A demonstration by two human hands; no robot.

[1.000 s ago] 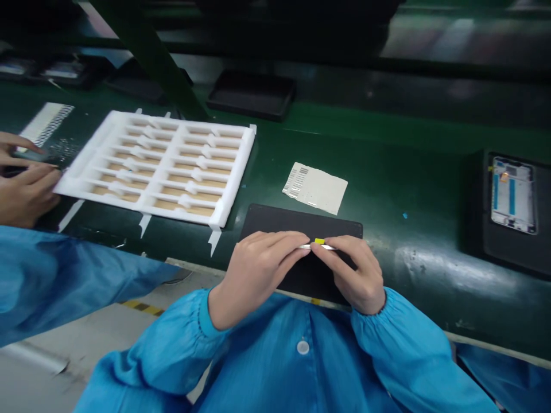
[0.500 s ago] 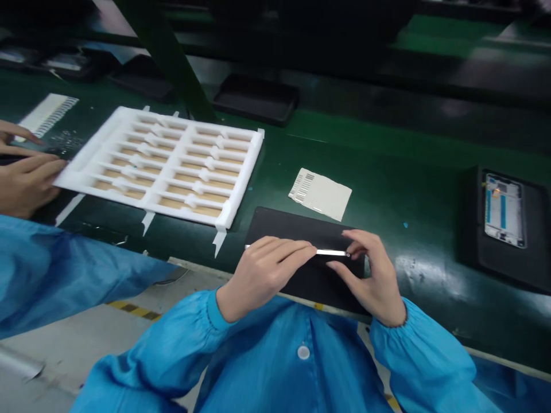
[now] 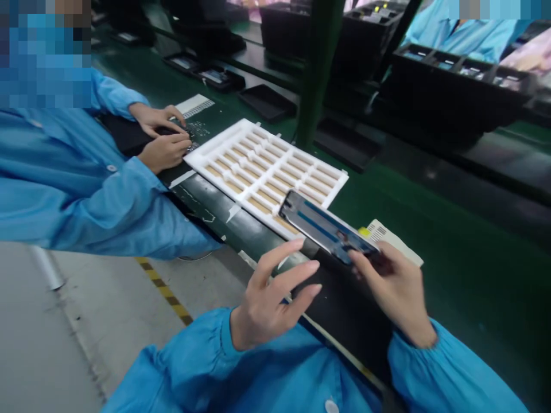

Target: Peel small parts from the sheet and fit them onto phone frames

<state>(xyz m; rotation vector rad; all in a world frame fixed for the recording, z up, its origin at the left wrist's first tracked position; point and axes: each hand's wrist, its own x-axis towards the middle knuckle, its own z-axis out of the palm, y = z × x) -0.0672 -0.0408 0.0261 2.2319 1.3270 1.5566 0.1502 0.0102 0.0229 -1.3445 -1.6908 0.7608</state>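
Observation:
My right hand (image 3: 394, 289) grips one end of a flat phone frame (image 3: 325, 225), held tilted above a black mat (image 3: 344, 310) at the near edge of the green belt. The frame shows blue strips on its face and a small yellow tab at its far end. My left hand (image 3: 275, 292) hovers just left of the frame with its fingers spread, holding nothing. A white label sheet (image 3: 394, 238) with barcodes lies just behind my right hand.
A white foam tray (image 3: 267, 169) with gold strips in its slots lies on the green belt (image 3: 451, 241). A co-worker in blue at the left has both hands (image 3: 161, 137) on a dark mat. A green post (image 3: 314, 69) and black trays stand behind.
My view has swung left. The frame, held edge-on between both hands before, now lies face up in my right hand alone. My left hand has let go and opened.

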